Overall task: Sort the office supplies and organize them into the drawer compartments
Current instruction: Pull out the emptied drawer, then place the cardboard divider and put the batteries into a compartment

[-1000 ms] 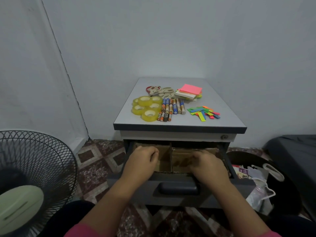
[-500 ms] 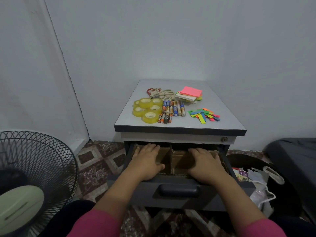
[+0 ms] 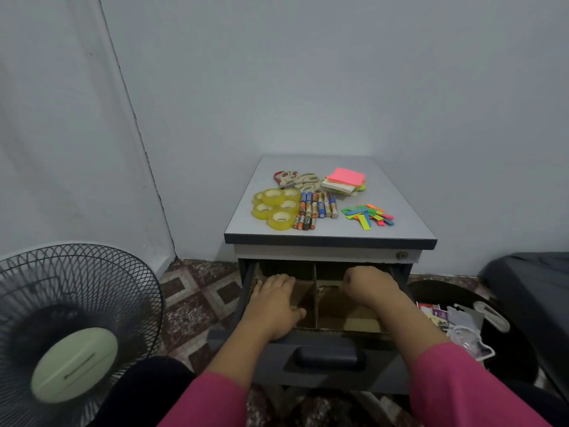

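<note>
The dark drawer (image 3: 326, 340) of a small cabinet is pulled out, and cardboard dividers (image 3: 311, 300) split it into compartments. My left hand (image 3: 274, 306) lies flat, fingers straight, on the cardboard floor of the left compartment. My right hand (image 3: 369, 285) reaches into the right compartment with its fingers bent down out of sight. On the cabinet top (image 3: 400, 223) lie yellow tape rolls (image 3: 278, 208), markers (image 3: 314, 209), scissors (image 3: 295, 178), sticky note pads (image 3: 345, 180) and coloured paper strips (image 3: 368, 215).
A black floor fan (image 3: 74, 334) stands close on the left. A dark round bin with plastic bags (image 3: 462, 322) sits right of the drawer, with dark furniture (image 3: 529, 282) behind it. White walls close in the back and left.
The drawer has come out further. My hands went from gripping its front edge to lying inside the compartments, and my right hand has reached deeper with its fingers bent down.
</note>
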{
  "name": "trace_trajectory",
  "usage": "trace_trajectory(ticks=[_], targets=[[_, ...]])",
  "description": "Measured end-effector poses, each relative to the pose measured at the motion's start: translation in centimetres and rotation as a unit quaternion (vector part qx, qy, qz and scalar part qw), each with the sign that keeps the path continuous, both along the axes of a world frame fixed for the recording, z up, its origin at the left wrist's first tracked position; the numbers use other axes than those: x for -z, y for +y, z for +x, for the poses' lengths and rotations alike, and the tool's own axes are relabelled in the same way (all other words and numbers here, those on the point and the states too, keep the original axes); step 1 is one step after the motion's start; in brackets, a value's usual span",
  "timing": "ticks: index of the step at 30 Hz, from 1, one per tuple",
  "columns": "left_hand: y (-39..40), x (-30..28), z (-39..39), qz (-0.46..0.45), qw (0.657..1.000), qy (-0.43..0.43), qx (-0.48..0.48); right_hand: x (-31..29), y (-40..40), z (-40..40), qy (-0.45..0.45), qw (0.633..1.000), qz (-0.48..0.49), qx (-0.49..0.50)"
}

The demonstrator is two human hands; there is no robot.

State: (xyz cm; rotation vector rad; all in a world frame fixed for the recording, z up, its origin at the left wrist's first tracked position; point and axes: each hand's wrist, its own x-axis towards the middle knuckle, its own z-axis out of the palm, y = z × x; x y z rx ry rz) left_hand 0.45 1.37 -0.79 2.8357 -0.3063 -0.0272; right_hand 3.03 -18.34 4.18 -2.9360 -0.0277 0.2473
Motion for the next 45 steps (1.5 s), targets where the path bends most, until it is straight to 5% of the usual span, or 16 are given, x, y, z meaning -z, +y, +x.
trace_trajectory(ticks=[7,20,25,31,39,45], targets=[[-0.3,-1.2,-0.7,0.018,0.999,-0.042,-0.016,-0.5,0.8,-0.4,0.008,0.999,-0.048,0.002],[0.0,-5.0,1.7,-0.005,0.982,0.188,-0.033,0.1,2.3,-1.5,0.124,0.98,-0.156,-0.007],[1.4,-5.0,1.3,-0.168,0.928,0.329,-0.042,0.2,2.6,-2.0,0.185,0.956,-0.22,-0.053],[2.3,-4.9,0.3,-0.177,0.907,0.38,-0.04,0.2,2.8,-3.1,0.215,0.943,-0.24,-0.083],[2.1,-4.7,-0.3,-0.185,0.913,0.364,-0.029,0.4,2.3,-3.9,0.195,0.951,-0.225,-0.081],[1.9,-4.9,-1.0,-0.121,0.951,0.283,-0.016,0.6,1.8,-3.8,0.164,0.965,-0.183,-0.094]])
